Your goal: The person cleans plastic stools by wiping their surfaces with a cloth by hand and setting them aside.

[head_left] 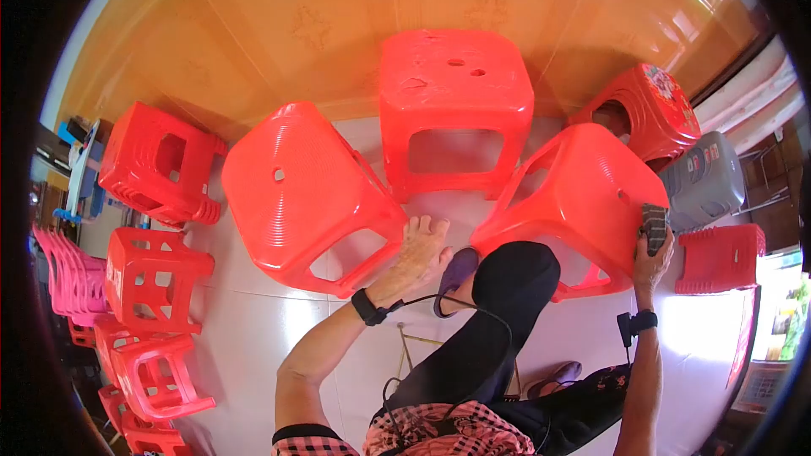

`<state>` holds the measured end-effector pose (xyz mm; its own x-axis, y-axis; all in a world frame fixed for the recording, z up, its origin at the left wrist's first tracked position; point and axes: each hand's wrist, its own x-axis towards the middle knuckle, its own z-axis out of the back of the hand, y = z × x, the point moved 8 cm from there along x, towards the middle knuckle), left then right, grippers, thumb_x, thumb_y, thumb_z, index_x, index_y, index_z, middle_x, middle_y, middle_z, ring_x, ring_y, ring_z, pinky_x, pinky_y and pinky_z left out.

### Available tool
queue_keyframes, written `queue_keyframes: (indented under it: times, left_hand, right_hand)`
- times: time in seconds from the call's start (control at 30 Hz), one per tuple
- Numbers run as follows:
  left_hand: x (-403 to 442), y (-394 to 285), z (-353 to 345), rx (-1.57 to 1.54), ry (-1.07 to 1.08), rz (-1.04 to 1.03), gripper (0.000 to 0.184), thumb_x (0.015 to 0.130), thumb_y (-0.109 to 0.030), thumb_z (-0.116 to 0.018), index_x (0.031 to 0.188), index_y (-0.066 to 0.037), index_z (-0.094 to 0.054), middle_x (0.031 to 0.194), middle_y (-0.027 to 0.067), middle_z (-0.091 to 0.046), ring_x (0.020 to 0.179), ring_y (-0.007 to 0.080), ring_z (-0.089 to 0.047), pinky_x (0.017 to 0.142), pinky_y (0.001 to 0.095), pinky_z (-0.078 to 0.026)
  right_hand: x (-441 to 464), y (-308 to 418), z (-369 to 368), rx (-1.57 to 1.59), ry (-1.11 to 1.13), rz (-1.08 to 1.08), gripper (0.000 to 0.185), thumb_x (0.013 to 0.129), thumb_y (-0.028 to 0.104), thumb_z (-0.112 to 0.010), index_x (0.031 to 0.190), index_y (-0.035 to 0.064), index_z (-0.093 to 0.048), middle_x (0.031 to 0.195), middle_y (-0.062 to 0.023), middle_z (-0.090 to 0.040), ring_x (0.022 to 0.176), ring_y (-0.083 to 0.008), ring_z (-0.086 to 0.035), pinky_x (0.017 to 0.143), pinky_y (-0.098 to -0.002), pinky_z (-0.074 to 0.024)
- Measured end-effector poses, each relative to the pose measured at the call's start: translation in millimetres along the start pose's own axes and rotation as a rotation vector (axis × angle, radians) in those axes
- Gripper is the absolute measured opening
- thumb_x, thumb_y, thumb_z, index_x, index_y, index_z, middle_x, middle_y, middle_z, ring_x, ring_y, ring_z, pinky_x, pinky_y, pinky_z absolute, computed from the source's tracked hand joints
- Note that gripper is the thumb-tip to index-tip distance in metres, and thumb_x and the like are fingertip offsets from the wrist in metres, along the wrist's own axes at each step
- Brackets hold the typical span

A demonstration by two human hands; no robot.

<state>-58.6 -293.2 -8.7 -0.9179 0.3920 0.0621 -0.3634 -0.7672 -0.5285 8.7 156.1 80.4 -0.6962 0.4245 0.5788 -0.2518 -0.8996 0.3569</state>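
My right hand (652,263) is closed around a dark striped pad (654,226), perhaps a folded cloth or sponge. The pad is against the right edge of a red plastic stool (591,173) in front of my knee. My left hand (425,247) has its fingers apart and holds nothing. It is near the edge of another red stool (291,190) with a ringed seat and a centre hole; whether it touches cannot be told. Between and behind these two stands a taller-looking red stool (456,76) with a scuffed, peeling seat. Black bands with cables circle both wrists.
Stacked red stools (160,160) and several more red stools (156,279) line the left side, with pink chairs (72,274) beyond. At right are a flower-topped red stool (655,110), a grey stool (705,177) and a pink-red stool stack (718,260). An orange tiled wall (312,25) rises behind.
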Motion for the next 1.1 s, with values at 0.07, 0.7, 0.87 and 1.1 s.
queue_keyframes:
  times: [0.07, 0.7, 0.87, 1.1]
  left_hand:
    - [3.1, 19.2, -4.2, 0.159, 0.024, 0.010, 0.049, 0.076, -0.020, -0.065, 0.119, -0.003, -0.050, 0.110, 0.0232, -0.050, 0.107, 0.0406, -0.044, 0.091, 0.0494, -0.038]
    - [-3.7, 97.6, -24.3, 0.980, 0.372, 0.094, 0.028, 0.083, -0.019, -0.051, 0.105, -0.010, -0.065, 0.105, 0.0127, -0.061, 0.105, 0.0263, -0.049, 0.091, 0.0408, -0.031]
    - [-71.0, 108.4, -5.1, 0.748, 0.473, 0.423, 0.027, 0.083, -0.024, -0.057, 0.105, -0.010, -0.064, 0.107, 0.0138, -0.060, 0.104, 0.0260, -0.053, 0.088, 0.0417, -0.036]
    - [-125.0, 61.2, 32.2, 0.608, 0.267, 0.351, 0.062, 0.076, -0.033, -0.068, 0.126, -0.004, -0.046, 0.124, 0.0242, -0.044, 0.114, 0.0405, -0.043, 0.095, 0.0558, -0.034]
  right_hand:
    - [-1.7, -0.9, -1.0, 0.018, 0.006, -0.002, 0.052, 0.081, 0.021, -0.065, 0.127, 0.0037, -0.046, 0.118, -0.0178, -0.054, 0.108, -0.0360, -0.051, 0.091, -0.0451, -0.0395]
    - [-0.6, -13.4, -2.5, 0.010, -0.045, 0.048, 0.053, 0.081, 0.022, -0.065, 0.127, 0.0056, -0.046, 0.118, -0.0151, -0.055, 0.107, -0.0343, -0.051, 0.090, -0.0457, -0.0394]
    - [0.0, -1.2, 1.9, 0.014, -0.034, 0.019, 0.052, 0.081, 0.025, -0.065, 0.127, 0.0062, -0.046, 0.119, -0.0140, -0.055, 0.107, -0.0337, -0.052, 0.089, -0.0455, -0.0399]
    - [-0.5, -7.9, -1.7, 0.009, -0.046, 0.006, 0.051, 0.082, 0.029, -0.065, 0.126, 0.0098, -0.048, 0.119, -0.0130, -0.056, 0.105, -0.0330, -0.053, 0.087, -0.0450, -0.0418]
